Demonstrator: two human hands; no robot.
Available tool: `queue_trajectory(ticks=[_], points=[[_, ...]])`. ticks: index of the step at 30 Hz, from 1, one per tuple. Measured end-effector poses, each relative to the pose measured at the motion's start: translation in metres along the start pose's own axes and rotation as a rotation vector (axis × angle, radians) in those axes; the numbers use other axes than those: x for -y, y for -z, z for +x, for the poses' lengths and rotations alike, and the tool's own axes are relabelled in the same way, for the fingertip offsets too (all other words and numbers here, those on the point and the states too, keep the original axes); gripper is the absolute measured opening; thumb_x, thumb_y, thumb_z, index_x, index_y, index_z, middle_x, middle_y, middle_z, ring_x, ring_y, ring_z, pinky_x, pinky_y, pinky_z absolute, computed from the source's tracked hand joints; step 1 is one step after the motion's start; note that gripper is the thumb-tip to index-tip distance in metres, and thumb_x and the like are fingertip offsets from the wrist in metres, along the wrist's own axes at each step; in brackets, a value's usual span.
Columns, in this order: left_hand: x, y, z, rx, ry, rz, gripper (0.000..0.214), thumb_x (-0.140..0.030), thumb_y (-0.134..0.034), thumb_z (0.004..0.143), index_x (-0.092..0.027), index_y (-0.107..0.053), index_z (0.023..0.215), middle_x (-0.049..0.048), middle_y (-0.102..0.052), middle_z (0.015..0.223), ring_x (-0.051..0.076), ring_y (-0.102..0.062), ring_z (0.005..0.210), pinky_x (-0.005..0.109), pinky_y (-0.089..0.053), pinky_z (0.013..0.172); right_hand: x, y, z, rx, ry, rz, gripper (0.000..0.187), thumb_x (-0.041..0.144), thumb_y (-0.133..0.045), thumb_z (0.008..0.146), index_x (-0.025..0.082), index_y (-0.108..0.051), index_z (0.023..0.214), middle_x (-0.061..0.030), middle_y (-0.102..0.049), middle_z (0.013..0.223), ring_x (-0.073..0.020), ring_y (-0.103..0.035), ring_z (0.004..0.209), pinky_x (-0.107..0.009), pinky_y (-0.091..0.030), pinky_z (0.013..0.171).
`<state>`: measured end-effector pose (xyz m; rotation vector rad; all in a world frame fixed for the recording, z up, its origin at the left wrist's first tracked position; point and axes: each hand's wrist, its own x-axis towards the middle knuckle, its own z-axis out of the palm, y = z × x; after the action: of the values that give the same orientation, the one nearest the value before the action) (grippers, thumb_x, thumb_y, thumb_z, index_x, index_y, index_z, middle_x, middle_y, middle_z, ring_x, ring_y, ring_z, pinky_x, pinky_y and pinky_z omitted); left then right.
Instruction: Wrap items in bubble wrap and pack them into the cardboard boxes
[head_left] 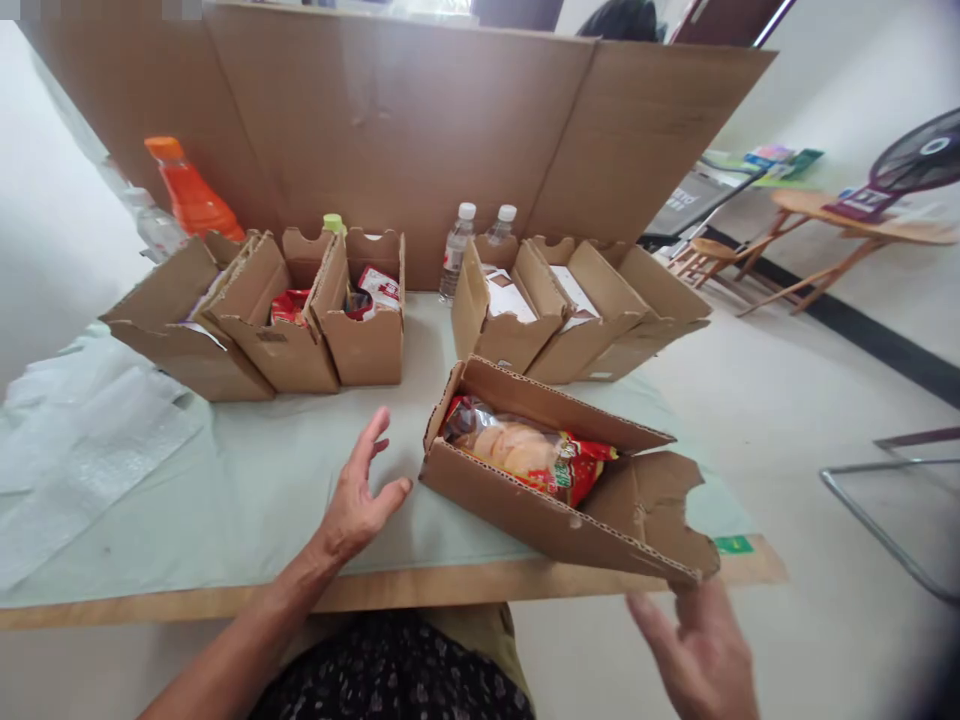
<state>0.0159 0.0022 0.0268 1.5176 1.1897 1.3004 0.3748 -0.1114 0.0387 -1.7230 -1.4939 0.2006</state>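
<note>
An open cardboard box [525,510] lies slantwise at the table's front edge, with a red and clear snack bag [529,455] inside it. My left hand [360,495] hovers just left of the box with its fingers spread, holding nothing. My right hand [701,655] is below the box's near right corner, past the table edge, fingers apart and empty; whether a fingertip touches the torn flap I cannot tell.
Two rows of open cardboard boxes [360,310] [562,310] stand farther back, some holding packets. An orange bottle [191,195] and two water bottles [456,250] stand before a tall cardboard sheet [405,120]. White foam wrap [82,440] lies left. A folding table [862,220] and a fan [919,160] are right.
</note>
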Motion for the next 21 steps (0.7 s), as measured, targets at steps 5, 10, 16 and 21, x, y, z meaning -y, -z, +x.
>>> queue_trajectory(ticks=[5, 10, 16, 21], points=[[-0.008, -0.035, -0.011, 0.177, 0.052, -0.114, 0.074, -0.035, -0.069, 0.086, -0.02, -0.046, 0.154, 0.015, -0.055, 0.155, 0.035, -0.048, 0.147, 0.051, -0.038, 0.124, 0.007, -0.047, 0.001, -0.043, -0.017, -0.007, 0.062, 0.06, -0.068, 0.089, 0.015, -0.067, 0.132, -0.0163, -0.074, 0.126, -0.0389, -0.067, 0.121, -0.055, -0.052, 0.104], [0.002, -0.023, -0.02, -0.015, 0.038, -0.091, 0.07, -0.035, -0.07, 0.087, -0.018, -0.049, 0.151, 0.0155, -0.061, 0.145, 0.034, -0.049, 0.146, 0.05, -0.033, 0.127, 0.031, -0.075, 0.046, 0.077, 0.068, 0.163, 0.04, 0.05, -0.066, 0.093, 0.02, -0.075, 0.117, -0.0113, -0.079, 0.102, -0.0339, -0.071, 0.112, -0.052, -0.055, 0.103], [0.011, 0.005, 0.017, -0.14, 0.061, -0.025, 0.069, -0.031, -0.07, 0.084, -0.021, -0.049, 0.148, 0.0135, -0.06, 0.145, 0.031, -0.053, 0.141, 0.048, -0.039, 0.122, 0.045, -0.121, 0.113, 0.215, 0.056, 0.265, 0.043, 0.054, -0.069, 0.084, 0.02, -0.068, 0.11, -0.0126, -0.078, 0.102, -0.0296, -0.071, 0.094, -0.043, -0.059, 0.084], [0.03, -0.003, 0.026, -0.199, 0.203, 0.081, 0.058, -0.032, -0.066, 0.081, -0.018, -0.056, 0.136, 0.0105, -0.07, 0.12, 0.027, -0.066, 0.115, 0.042, -0.054, 0.102, 0.037, -0.147, 0.118, 0.319, -0.045, 0.249, 0.033, 0.053, -0.063, 0.085, 0.021, -0.063, 0.094, -0.0076, -0.075, 0.084, -0.0235, -0.067, 0.073, -0.036, -0.055, 0.068]])
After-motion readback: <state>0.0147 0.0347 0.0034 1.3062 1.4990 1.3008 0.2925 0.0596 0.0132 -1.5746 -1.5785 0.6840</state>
